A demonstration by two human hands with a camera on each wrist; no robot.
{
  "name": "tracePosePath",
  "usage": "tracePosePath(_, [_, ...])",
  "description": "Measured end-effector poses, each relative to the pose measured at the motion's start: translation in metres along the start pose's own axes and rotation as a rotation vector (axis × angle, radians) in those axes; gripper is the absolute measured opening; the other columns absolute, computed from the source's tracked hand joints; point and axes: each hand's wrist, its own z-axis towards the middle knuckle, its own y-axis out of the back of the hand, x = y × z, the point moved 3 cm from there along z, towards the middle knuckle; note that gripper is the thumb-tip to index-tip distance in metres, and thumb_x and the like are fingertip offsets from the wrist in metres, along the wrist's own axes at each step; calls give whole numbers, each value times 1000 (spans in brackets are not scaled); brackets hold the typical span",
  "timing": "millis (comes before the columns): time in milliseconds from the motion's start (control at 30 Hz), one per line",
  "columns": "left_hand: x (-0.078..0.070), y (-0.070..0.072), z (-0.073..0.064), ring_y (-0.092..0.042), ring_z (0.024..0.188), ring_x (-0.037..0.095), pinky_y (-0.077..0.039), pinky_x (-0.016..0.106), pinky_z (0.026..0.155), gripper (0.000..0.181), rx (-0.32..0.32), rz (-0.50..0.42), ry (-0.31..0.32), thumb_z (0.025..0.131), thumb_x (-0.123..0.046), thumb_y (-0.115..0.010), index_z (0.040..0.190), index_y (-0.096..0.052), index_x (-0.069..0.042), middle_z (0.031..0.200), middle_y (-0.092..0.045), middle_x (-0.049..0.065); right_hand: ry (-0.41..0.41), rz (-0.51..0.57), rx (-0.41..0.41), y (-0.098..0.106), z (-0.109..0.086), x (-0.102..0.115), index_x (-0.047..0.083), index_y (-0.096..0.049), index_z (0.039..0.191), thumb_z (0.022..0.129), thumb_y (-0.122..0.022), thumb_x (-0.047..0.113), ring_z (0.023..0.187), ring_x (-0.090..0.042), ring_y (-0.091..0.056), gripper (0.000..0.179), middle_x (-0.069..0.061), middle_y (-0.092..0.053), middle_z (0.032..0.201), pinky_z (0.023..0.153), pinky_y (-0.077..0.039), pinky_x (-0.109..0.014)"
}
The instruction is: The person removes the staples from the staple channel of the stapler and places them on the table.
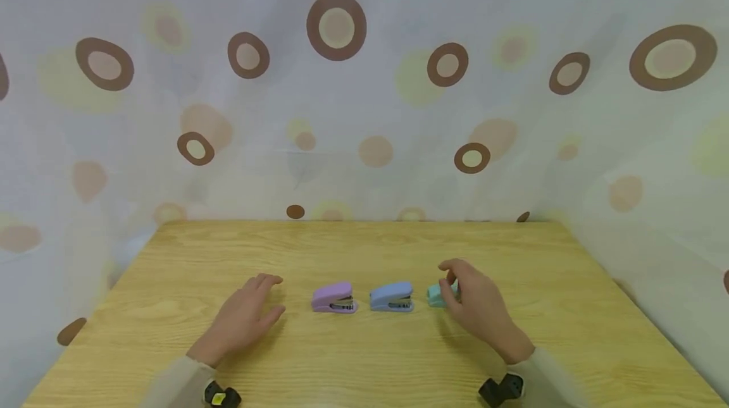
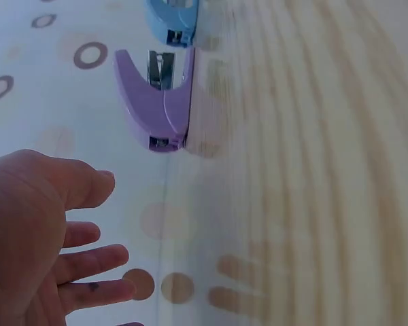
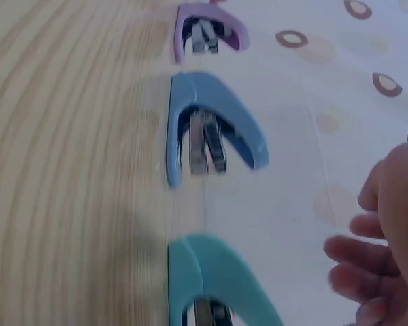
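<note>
Three small staplers stand in a row on the wooden table. The purple stapler point(image 1: 329, 295) is at the left, the light blue stapler point(image 1: 388, 294) in the middle, and the teal stapler point(image 1: 435, 296) at the right. My left hand point(image 1: 242, 316) hovers left of the purple one, fingers extended and thumb apart, holding nothing. Partly covering the teal stapler in the head view is my right hand point(image 1: 479, 304), its fingers loosely bent. In the right wrist view a gap shows between those fingers point(image 3: 357, 258) and the teal stapler point(image 3: 224, 272).
The wooden table point(image 1: 353, 364) reaches back to a pale cloth point(image 1: 364, 104) with brown rings and spots, which also hangs along both sides. A black wrist camera point(image 1: 222, 395) sits on the left sleeve, and another wrist camera point(image 1: 501, 390) on the right.
</note>
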Motion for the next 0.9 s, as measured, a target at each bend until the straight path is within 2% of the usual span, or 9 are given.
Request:
tracePosePath(133, [-11,-10,6,-56,116,30,-47,48,92,44,43,-87,10,92,-21,-64,129,-50,-3,126,-57,13,14,108,100,-17,7,16,9,-63,93,83,-69,6,46,10,-26,12,14,-48,59,42,-26,-12])
tracePosePath(233, [-15,-14,8,-55,117,29,-47,46,94,43,51,-89,13,92,-21,-64,129,-50,-4,126,-57,12,52,160,163,-30,11,29,10,-63,90,84,-69,8,45,12,-26,10,15,-45,54,41,-26,-10])
tracePosePath(367, [-17,-17,9,-56,116,28,-47,45,93,42,36,-76,18,90,-20,-66,127,-52,-3,124,-58,11,47,212,241,-42,16,42,8,-62,94,86,-67,9,46,10,-30,10,14,-47,54,44,-29,-11])
tracePosePath(567, [-26,-21,19,-55,112,25,-49,42,90,40,4,-69,-47,90,-21,-67,124,-55,-5,121,-58,9,-9,194,272,-50,25,54,7,-63,99,87,-67,10,48,6,-33,13,12,-48,56,46,-32,-14])
tracePosePath(667, [-29,-22,22,-55,108,23,-49,41,88,39,-5,-65,-59,88,-20,-68,122,-56,-6,119,-59,9,-24,209,318,-57,29,60,4,-63,103,88,-66,11,47,6,-35,17,11,-50,57,47,-34,-14])
tracePosePath(767, [-30,-24,23,-56,109,24,-49,42,90,40,13,-83,-54,88,-19,-69,123,-56,-6,120,-59,9,-24,241,364,-63,31,68,2,-62,107,89,-64,11,48,6,-37,20,9,-53,59,47,-35,-13])
tracePosePath(900, [-31,-25,25,-56,110,25,-49,42,91,41,45,-125,-55,88,-17,-69,125,-54,-7,122,-58,11,-8,265,367,-68,33,77,0,-62,108,87,-65,7,49,6,-37,23,8,-54,59,48,-36,-13])
